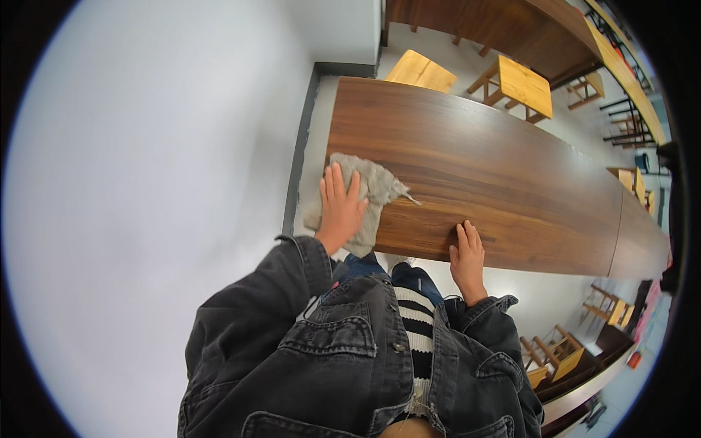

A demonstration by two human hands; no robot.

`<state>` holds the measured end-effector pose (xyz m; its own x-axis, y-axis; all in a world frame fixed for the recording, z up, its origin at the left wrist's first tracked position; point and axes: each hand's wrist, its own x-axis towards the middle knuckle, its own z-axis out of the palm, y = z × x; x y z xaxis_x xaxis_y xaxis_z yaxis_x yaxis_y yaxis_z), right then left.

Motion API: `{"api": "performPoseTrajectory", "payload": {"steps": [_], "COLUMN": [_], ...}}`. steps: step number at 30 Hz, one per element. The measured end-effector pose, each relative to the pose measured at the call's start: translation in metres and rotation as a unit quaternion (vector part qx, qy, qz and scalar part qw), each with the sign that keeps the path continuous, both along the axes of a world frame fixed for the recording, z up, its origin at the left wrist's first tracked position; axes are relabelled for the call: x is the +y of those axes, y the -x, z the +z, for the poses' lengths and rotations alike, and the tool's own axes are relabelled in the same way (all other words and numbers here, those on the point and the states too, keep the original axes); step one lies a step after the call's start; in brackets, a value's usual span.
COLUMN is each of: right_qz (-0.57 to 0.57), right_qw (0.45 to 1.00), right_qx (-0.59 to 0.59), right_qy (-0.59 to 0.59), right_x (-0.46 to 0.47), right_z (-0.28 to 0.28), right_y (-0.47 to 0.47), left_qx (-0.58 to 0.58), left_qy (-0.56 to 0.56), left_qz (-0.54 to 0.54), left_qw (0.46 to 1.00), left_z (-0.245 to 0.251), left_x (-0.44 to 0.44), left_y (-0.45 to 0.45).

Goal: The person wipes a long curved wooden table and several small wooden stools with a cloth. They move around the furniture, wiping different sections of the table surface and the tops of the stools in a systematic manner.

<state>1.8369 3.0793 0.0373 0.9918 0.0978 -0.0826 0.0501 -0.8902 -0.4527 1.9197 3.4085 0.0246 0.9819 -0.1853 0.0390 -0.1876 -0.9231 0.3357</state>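
A crumpled grey cloth (378, 186) lies over the left end of a dark brown wooden tabletop (471, 159). Part of it hangs past the end and the near edge, and a frayed strand trails to the right. My left hand (342, 205) holds the cloth against the wood, palm down, its fingers slightly spread. Farther right, my right hand (469, 253) rests its fingertips on the tabletop by the near edge, with nothing in it. Its thumb stands a little apart from the fingers.
A white wall (191, 137) with a dark baseboard (300, 164) runs along the left. Beyond the table stand wooden stools (524, 85) and another dark wooden table (493, 27). More stools (564, 356) sit behind me at lower right. A seam (616, 232) crosses the tabletop's right part.
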Motion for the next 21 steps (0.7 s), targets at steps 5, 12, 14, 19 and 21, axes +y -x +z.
{"api": "performPoseTrajectory", "payload": {"steps": [5,12,14,19,21], "right_qz": [-0.015,-0.045,-0.051,-0.08,-0.099], "right_qw": [1.0,0.998,0.998,0.987,0.983], "right_qx": [-0.001,0.028,0.02,-0.017,-0.032], "right_qy": [-0.006,-0.017,-0.015,-0.136,-0.153], "right_x": [0.005,0.007,0.005,-0.007,-0.009], "right_z": [0.003,-0.001,-0.007,-0.018,-0.007], "right_y": [0.008,-0.001,0.003,0.019,0.023], "left_qx": [-0.015,0.051,0.034,-0.021,0.005], "left_qy": [-0.006,-0.083,-0.079,0.035,0.034], "left_qz": [-0.036,0.005,-0.012,-0.238,-0.329], "left_qw": [0.999,0.995,0.996,0.97,0.944], "left_z": [-0.033,-0.054,-0.061,-0.057,-0.04], "left_x": [0.019,0.008,-0.015,-0.122,-0.151], "left_y": [-0.135,-0.289,-0.282,-0.161,-0.095]}}
